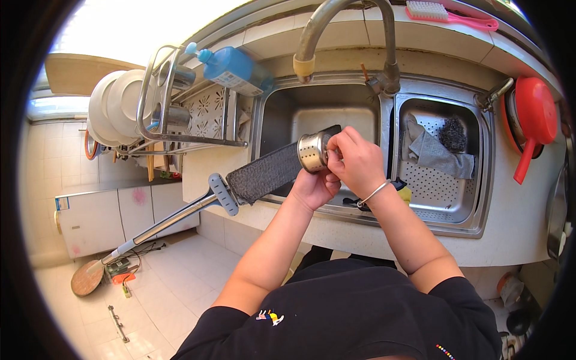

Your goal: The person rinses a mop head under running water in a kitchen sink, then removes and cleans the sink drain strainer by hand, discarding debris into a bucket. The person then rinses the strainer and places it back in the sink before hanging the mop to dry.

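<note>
A perforated metal cup, which looks like a sink strainer basket [311, 154], is held on its side over the front of the left sink basin [333, 100]. My left hand [315, 188] grips it from below. The fingers of my right hand [355, 157] pinch at its right end; what lies between them is hidden. Behind the cup, the dark grey pad of a flat mop [269, 174] slants across the basin's front left corner. Its metal handle [171, 218] runs down to the left, past the counter's edge.
A grey cloth [443, 153] and a wire scourer [452, 134] lie in the perforated right basin [423, 193]. The faucet [315, 31] arches over the left one. At left are a blue pump bottle [234, 69] and a dish rack [193, 137] with plates [128, 103]. Red-handled cookware [535, 108] stands right.
</note>
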Demonstrator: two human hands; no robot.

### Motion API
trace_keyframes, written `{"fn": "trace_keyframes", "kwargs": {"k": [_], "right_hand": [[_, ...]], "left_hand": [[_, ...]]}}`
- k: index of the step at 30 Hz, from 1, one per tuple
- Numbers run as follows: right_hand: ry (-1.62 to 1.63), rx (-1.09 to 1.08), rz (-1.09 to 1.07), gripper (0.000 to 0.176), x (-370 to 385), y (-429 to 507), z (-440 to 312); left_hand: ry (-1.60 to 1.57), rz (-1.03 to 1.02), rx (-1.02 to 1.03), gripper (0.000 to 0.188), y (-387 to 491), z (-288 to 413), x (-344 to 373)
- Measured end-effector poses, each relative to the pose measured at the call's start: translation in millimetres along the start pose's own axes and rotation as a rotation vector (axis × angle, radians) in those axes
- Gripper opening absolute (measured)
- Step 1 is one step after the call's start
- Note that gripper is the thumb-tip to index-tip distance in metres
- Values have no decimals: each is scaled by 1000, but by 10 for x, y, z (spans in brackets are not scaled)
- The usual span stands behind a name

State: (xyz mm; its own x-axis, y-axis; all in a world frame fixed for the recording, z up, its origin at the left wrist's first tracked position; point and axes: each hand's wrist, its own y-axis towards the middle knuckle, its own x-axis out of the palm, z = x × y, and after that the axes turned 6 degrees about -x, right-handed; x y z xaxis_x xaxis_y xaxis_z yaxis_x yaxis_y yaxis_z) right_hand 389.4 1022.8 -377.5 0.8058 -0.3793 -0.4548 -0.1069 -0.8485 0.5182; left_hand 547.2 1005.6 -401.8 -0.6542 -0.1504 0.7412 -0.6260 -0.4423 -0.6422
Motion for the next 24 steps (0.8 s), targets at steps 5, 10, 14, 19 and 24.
{"fn": "trace_keyframes", "kwargs": {"k": [5,10,14,19,24], "right_hand": [[186,180,-27,11,54,-10,89],[293,243,-65,10,27,11,-7],[151,27,-34,12,92,42,-142],[-39,-126,-7,15,212,83,-198],[-34,-104,-72,13,311,140,-276]], "left_hand": [[-70,-166,-65,26,-33,74,-32],[-108,-208,-67,27,-94,160,-90],[-46,-170,-39,26,-138,197,-234],[46,-118,-7,27,-268,255,-222],[46,-99,-4,31,-398,297,-223]]}}
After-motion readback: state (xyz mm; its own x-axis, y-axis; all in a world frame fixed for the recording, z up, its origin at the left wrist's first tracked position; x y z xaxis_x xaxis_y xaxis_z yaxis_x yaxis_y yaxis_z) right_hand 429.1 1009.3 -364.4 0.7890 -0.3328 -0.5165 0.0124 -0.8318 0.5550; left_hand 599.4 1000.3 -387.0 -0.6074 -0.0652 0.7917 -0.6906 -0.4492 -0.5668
